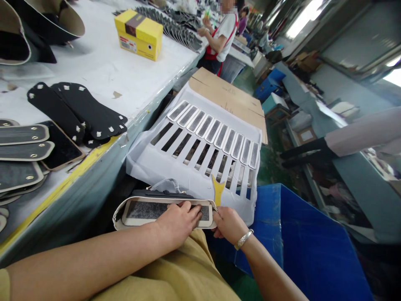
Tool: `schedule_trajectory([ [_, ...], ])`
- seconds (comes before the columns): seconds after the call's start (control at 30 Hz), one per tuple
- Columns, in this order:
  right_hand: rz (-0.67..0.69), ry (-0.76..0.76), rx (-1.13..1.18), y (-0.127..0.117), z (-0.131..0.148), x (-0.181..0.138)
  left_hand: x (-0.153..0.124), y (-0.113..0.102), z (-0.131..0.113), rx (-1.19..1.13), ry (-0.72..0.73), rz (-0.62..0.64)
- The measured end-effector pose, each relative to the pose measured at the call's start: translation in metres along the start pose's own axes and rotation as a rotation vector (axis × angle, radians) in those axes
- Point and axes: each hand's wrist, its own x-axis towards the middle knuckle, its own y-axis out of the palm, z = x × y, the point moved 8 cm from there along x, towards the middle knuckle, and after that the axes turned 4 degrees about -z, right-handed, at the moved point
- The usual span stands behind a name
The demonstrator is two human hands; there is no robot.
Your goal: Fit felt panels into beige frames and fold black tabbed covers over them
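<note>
An unfinished bag [118, 211], dark outside with a cream rim, lies against my lap with its long oval side facing up. Set inside that rim is a long grey panel [140, 209] with a cream border. My left hand [181, 221] rests on the panel, fingers lying across its right half. At the bag's right end, my right hand [230, 225] grips the rim, fingers closed around it; the fingertips are partly hidden. A yellow forked piece [218, 190] stands just behind the right hand.
A white-covered slotted rack [194, 177] holds a row of similar grey panels [213, 129]. On the left table are black panels [84, 110], grey strips with eyelets [23, 136], a dark phone-like slab [61, 146] and a yellow box [138, 35]. Blue bin [307, 242] right; a person [222, 37] stands beyond.
</note>
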Motion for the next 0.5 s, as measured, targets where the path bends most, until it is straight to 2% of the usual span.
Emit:
schedule_trajectory([
  [0.27, 0.158, 0.146, 0.274, 0.016, -0.007, -0.004, 0.001, 0.000, 0.003, -0.005, 0.034, -0.054],
  [0.37, 0.195, 0.179, 0.326, 0.013, -0.009, -0.002, 0.001, 0.000, 0.004, 0.012, 0.018, -0.072],
  [0.5, 0.352, 0.212, 0.498, 0.004, -0.013, -0.004, 0.001, 0.000, 0.004, 0.024, 0.023, -0.067],
])
